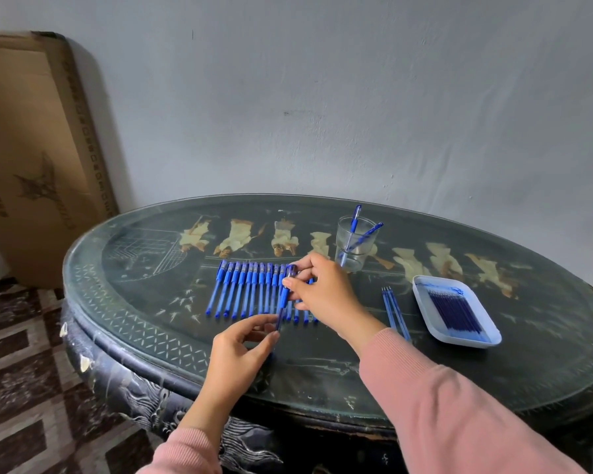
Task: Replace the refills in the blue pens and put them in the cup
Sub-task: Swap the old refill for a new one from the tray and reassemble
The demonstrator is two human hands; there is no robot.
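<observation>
Pinching a blue plastic pen (285, 295) at its capped far end with right hand (326, 292), nipping its near tip with left hand (240, 343), above the row of blue pens (243, 289); twist apart gently. Far right: clear glass cup (339, 241), two pens (355, 217) inside.

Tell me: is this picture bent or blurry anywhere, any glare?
Head view: the wide lens bows the cardboard box and the table rim toward the edges; light is soft, shadows faint; the glass top shows a pale sheen at left; the pens look slightly soft.
</observation>
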